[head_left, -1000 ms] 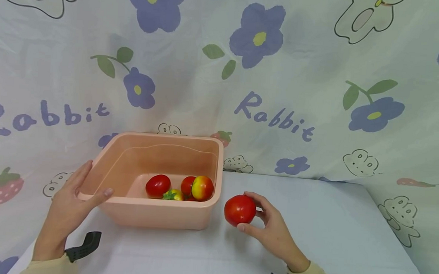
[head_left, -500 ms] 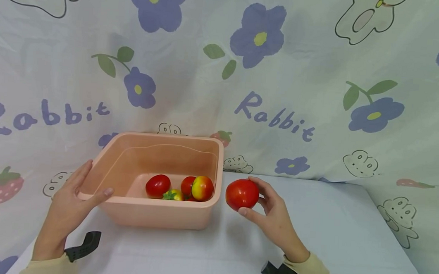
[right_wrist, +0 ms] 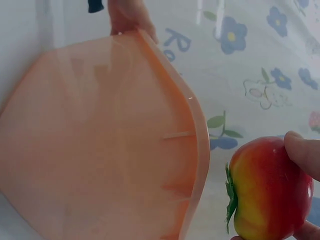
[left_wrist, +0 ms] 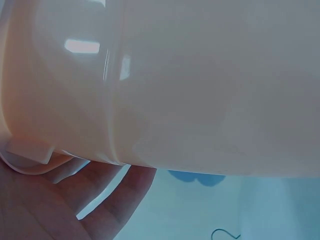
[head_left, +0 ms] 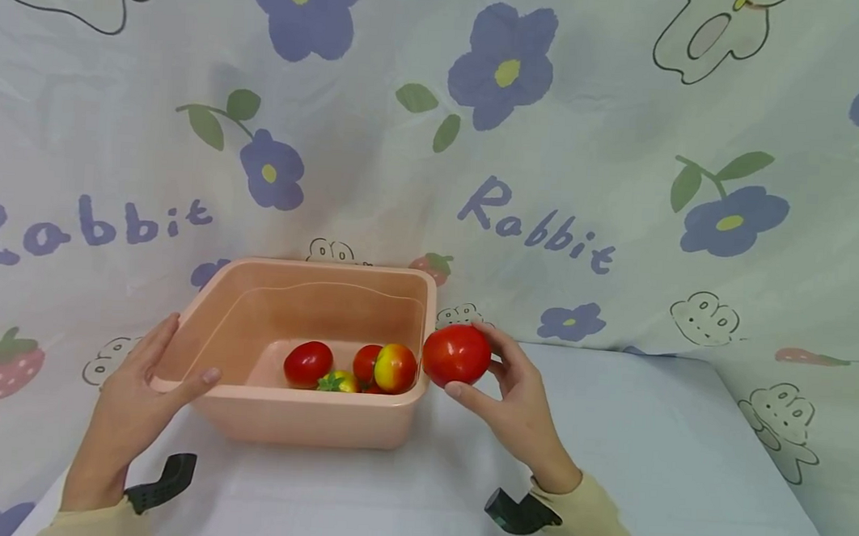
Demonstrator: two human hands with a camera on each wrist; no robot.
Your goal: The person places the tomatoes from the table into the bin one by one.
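Note:
A large red tomato (head_left: 456,355) is held by my right hand (head_left: 517,402), thumb in front and fingers behind, level with the right rim of a pink plastic bin (head_left: 305,417). The right wrist view shows the underside of that tomato (right_wrist: 270,190), yellowish with a green leafy top, just outside the rim. My left hand (head_left: 131,406) grips the bin's front left corner, thumb over the rim and fingers along the outside. Inside the bin, to the right, lie a red tomato (head_left: 308,364), a yellow one with green leaves (head_left: 338,382), a red-and-yellow tomato (head_left: 396,368) and more red ones partly hidden.
The bin stands on a white-covered table (head_left: 632,440), with bare surface right of it and in front. Close behind hangs a cloth backdrop (head_left: 382,193) with printed flowers, rabbits and lettering. A black strap piece (head_left: 522,512) sits at my right wrist.
My right hand has raised the large tomato from beside the bin's lower right side and brought it left to the right rim. My left hand and the bin stay in place.

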